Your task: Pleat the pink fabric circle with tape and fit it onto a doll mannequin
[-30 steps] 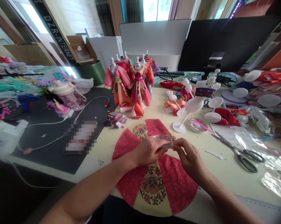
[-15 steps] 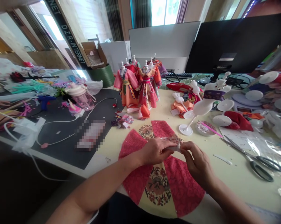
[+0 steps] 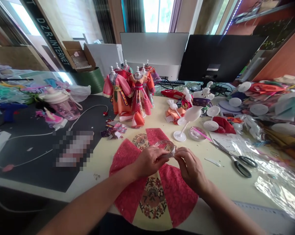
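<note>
A round piece of red and pale-yellow floral fabric panels (image 3: 179, 192) lies spread on the table beneath both hands. Just above it, my left hand (image 3: 149, 160) pinches a narrow whitish strip (image 3: 172, 150) between thumb and fingers. My right hand (image 3: 190, 166) closes its fingertips on the same strip, close beside the left. Part of the strip loops up behind the fingers and carries a printed pattern. Its exact material cannot be made out, and its ends are hidden by the fingers.
Small dressed mannequins (image 3: 139, 88) stand at the back, before a white monitor (image 3: 153, 49). Right of the fabric are a white stand (image 3: 179, 135), a round dish (image 3: 197, 134), scissors (image 3: 235, 158) and clear plastic bags (image 3: 279, 192). A pink tumbler (image 3: 65, 104) stands left.
The view has turned to the right, so the scene shifts left. Both hands keep their grip on the strip, and its loop now stands out more plainly.
</note>
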### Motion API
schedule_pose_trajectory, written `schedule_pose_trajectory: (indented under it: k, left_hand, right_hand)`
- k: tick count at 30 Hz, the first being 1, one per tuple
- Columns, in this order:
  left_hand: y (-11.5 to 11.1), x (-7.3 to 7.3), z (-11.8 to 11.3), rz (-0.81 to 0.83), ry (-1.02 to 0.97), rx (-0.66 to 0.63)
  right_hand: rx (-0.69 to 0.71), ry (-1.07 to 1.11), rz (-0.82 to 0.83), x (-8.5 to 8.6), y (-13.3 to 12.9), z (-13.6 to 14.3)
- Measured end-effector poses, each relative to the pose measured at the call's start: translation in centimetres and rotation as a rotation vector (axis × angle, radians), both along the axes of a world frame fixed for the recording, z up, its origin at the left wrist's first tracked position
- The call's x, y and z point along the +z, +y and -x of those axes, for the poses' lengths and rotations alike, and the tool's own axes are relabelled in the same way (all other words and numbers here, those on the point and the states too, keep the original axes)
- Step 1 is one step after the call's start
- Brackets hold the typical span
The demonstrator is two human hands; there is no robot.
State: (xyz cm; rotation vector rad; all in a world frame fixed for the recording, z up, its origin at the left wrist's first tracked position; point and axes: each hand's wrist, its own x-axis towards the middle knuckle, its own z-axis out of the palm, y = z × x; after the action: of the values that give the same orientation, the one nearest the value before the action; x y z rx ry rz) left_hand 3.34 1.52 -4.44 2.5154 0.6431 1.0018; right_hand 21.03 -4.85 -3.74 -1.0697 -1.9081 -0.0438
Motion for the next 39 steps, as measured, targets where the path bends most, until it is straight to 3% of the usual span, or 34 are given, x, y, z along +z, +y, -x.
schedule_pose_trajectory:
  k: [6,13,20,24,28,32,39]
  left_hand:
    - [-0.2,0.2,0.0,0.030,-0.041,-0.015]
    - [-0.3,0.9,0.1,0.269,-0.003,-0.005]
    - [-0.6,1.3,0.1,0.221,-0.010,0.051]
    - [-0.2,1.4,0.4,0.401,-0.058,0.072]
    - [0.2,1.7,0.6,0.608,-0.144,-0.011]
    - [0.3,2.2,0.8,0.710,-0.173,-0.112]
    - [0.9,3.9,1.7,0.433,-0.084,-0.130]
  right_hand:
    - [-0.005,0.033,0.031,-0.2,-0.1,0.1]
    - [-0.024,0.148,0.198,0.1,-0.2,0.3]
    - [-0.048,0.196,0.236,-0.2,-0.1,0.0]
    - [-0.124,0.334,0.232,-0.2,0.0,-0.6]
    - [0.013,0.221,0.270,0.0,0.4,-1.0]
    - [0.122,0.090,0.349,-0.2,0.6,-1.0]
    - [0.093,0.144,0.250,0.3,0.3,-0.9]
